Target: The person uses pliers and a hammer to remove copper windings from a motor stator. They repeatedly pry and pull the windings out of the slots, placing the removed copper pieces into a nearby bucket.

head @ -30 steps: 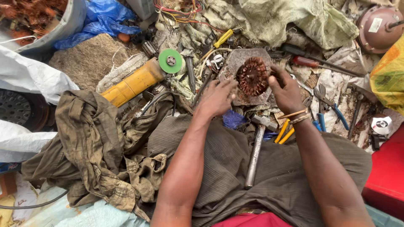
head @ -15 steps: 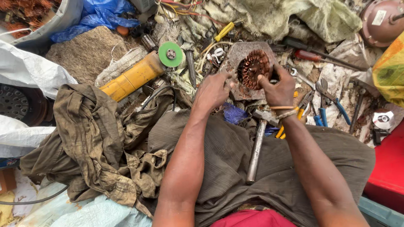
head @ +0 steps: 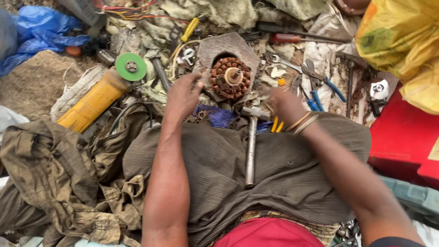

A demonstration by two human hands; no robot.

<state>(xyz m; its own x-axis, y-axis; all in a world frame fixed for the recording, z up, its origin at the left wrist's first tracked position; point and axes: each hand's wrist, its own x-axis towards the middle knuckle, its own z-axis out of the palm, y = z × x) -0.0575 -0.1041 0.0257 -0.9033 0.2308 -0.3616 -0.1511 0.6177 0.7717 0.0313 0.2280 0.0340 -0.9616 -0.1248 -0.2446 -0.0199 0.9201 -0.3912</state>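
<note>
Resting against the plate's left edge, the left hand (head: 183, 95) is seen loosely open; the copper-wound rotor (head: 230, 77) lies just right. The right hand (head: 286, 104), blurred, cannot be judged.

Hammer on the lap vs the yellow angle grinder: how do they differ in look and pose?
The hammer is a slim bare-metal tool; the angle grinder is a thick yellow-bodied one with a green disc at its head. The hammer lies on the cloth over the person's lap, its handle pointing toward them; the angle grinder lies diagonally on the ground clutter, outside the left hand. The hammer sits between the left hand and right hand. Neither is held.
</note>
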